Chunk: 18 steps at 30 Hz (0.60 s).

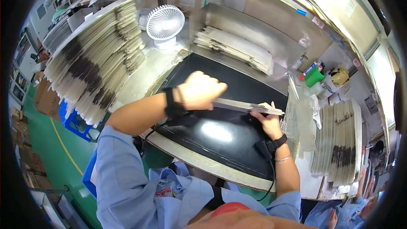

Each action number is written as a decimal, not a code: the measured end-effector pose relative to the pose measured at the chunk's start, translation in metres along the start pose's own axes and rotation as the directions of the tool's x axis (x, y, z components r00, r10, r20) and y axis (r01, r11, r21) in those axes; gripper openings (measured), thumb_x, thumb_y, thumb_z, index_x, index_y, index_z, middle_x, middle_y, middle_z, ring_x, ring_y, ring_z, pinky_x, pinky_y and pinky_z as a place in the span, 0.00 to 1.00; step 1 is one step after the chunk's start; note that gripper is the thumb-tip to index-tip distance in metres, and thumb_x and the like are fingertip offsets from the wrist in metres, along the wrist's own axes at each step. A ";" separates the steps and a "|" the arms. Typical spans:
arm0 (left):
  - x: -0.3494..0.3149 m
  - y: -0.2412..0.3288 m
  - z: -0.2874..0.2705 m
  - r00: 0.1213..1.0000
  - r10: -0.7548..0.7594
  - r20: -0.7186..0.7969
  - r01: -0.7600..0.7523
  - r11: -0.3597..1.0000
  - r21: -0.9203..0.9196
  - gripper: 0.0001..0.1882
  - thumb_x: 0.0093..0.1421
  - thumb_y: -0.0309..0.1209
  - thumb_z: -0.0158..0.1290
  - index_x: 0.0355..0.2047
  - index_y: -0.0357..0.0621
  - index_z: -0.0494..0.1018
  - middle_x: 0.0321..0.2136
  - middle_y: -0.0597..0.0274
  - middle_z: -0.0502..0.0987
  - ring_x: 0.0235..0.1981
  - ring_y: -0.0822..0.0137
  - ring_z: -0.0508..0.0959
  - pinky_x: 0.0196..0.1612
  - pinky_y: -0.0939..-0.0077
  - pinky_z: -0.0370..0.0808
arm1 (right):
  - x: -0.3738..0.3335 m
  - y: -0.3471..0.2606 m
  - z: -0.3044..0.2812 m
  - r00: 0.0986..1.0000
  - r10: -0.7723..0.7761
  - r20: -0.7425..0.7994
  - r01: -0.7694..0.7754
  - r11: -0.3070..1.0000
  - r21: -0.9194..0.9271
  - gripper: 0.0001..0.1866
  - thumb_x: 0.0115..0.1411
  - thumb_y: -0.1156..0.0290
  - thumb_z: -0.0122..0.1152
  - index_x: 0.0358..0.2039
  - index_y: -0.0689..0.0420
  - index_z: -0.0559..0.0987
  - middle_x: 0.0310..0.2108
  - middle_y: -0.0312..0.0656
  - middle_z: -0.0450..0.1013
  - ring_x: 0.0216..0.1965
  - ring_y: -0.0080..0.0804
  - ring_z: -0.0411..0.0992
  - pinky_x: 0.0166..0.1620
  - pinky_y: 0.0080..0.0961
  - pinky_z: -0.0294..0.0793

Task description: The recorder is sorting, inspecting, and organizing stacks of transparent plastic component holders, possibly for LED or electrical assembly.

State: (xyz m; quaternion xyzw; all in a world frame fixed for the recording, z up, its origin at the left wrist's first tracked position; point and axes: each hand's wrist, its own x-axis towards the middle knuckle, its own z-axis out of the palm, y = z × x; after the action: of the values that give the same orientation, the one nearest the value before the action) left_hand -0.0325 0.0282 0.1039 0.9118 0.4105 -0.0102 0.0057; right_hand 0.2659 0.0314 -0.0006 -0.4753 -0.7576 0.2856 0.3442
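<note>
Right, mid-handling now: a pale sheaf (237,104) is up in the air, edge-on above the black mat (246,144), with the right hand (270,123) gripping its far right end, thumb on the near side. Over at the other end, the left hand (202,89) bends at the knuckles, back upward; its fingertips are out of sight, so I can't tell whether it grasps the sheaf or merely rests against it.

As for progress, this one looks unfinished, since it is not set down anywhere. Similar sheets are piled in a tall left stack (93,59), a smaller rear stack (235,48) and a right stack (335,144) (which are done and which are waiting, nothing shows).

Hard to make out: the sheaf's left end, behind the hand, and a co-worker (358,210), cut off by the dark rim at lower right.
</note>
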 end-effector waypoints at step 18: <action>-0.009 -0.023 0.067 0.573 -0.739 -0.355 -0.397 0.129 -0.909 0.15 0.65 0.37 0.47 0.41 0.37 0.76 0.40 0.62 0.77 0.43 0.72 0.73 0.50 0.78 0.66 | 0.012 -0.035 0.006 0.992 0.120 -0.030 -0.103 0.933 0.346 0.25 0.48 0.64 0.74 0.44 0.59 0.74 0.41 0.35 0.72 0.43 0.22 0.69 0.48 0.22 0.69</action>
State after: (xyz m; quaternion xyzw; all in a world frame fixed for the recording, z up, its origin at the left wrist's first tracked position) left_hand -0.0571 0.0355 0.0372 0.4983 0.3871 0.6592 0.4091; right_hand 0.2388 0.0278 0.0256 -0.4573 -0.6591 0.4203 0.4241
